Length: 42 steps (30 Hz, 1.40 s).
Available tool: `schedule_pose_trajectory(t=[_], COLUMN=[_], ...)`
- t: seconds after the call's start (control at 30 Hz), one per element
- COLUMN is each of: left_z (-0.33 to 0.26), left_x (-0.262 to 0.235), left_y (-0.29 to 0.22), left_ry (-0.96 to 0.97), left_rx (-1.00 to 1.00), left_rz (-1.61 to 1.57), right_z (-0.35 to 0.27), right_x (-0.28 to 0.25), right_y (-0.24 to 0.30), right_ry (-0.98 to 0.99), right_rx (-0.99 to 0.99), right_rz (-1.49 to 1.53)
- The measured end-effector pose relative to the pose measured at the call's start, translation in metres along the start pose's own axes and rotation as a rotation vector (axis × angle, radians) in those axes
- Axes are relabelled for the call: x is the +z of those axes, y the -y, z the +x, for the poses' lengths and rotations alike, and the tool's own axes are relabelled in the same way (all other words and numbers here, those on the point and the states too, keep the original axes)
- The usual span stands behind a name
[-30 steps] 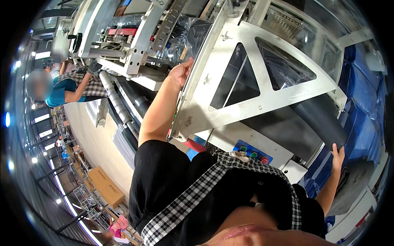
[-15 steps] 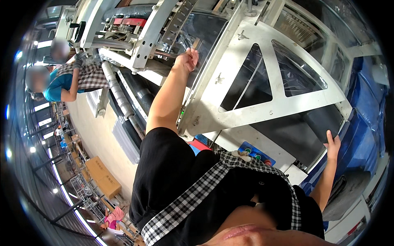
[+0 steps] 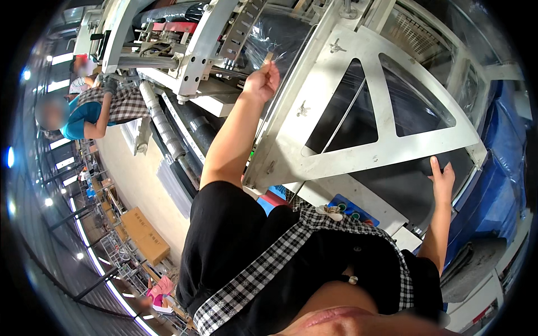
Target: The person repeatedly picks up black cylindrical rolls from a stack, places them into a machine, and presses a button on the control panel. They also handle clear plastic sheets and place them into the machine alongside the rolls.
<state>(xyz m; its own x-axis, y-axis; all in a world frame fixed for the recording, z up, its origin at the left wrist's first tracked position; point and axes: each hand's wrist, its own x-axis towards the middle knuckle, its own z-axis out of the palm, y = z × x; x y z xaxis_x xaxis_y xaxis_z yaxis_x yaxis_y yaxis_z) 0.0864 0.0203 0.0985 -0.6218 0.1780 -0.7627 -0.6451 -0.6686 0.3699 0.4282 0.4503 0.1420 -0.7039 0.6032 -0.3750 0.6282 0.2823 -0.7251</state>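
Observation:
At the left side of a white machine guard (image 3: 414, 141) with triangular openings, my left hand (image 3: 262, 84) is raised with its fingers pinched together. A thin tan strip (image 3: 269, 57) sticks up from those fingertips. Clear, shiny film (image 3: 283, 35) lies just beyond that hand. On the other side, below the guard's lower right corner, is my right hand (image 3: 443, 178). Its fingers are apart and stretched upward against a dark grey flat surface (image 3: 392, 182); whether the fingertips touch it I cannot tell. Nothing shows in this hand.
A blue control box (image 3: 354, 208) with round buttons sits close to my apron. Metal rollers (image 3: 162, 126) and a slotted bar stand at left. Blue sheeting (image 3: 493, 162) hangs at right. A co-worker in a teal shirt (image 3: 84, 120) works at far left, near brown cartons (image 3: 144, 235).
My right hand has moved left and up along the dark surface. The left hand stays near the film, still pinching the strip. The view has shifted slightly.

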Motion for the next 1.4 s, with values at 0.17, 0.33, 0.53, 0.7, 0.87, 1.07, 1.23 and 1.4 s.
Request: schedule_pose_trajectory(t=[0.17,0.33,0.53,0.7,0.87,1.07,1.23,1.4], left_z=[0.073,0.081,0.023,0.006,0.008,-0.004,-0.007,-0.016], left_x=[-0.026,-0.027,0.008,-0.009,-0.033,-0.032,-0.040,-0.046], left_y=[-0.020,-0.034,0.007,0.006,-0.009,0.001,-0.002,-0.001], left_ry=[-0.247,-0.316,-0.199,-0.017,-0.106,0.383,0.308,0.405], left_rx=[0.040,0.136,0.227,0.135,0.212,-0.035,-0.051,-0.051], left_rz=[0.095,-0.011,-0.119,0.302,0.121,0.393,0.243,0.375], right_z=[0.009,0.014,-0.015,-0.008,-0.010,-0.037,-0.036,-0.054], right_x=[0.030,0.058,0.076,0.065,0.092,0.095,0.095,0.103], right_y=[-0.020,-0.023,-0.008,0.006,0.035,0.048,0.042,0.053], right_ry=[0.071,0.160,0.592,0.424,-0.037,0.294,0.045,0.301], right_rx=[-0.155,-0.281,-0.155,-0.143,-0.052,0.011,0.110,0.170], right_rz=[0.214,0.305,0.816,1.282,0.990,1.073,1.132,0.859])
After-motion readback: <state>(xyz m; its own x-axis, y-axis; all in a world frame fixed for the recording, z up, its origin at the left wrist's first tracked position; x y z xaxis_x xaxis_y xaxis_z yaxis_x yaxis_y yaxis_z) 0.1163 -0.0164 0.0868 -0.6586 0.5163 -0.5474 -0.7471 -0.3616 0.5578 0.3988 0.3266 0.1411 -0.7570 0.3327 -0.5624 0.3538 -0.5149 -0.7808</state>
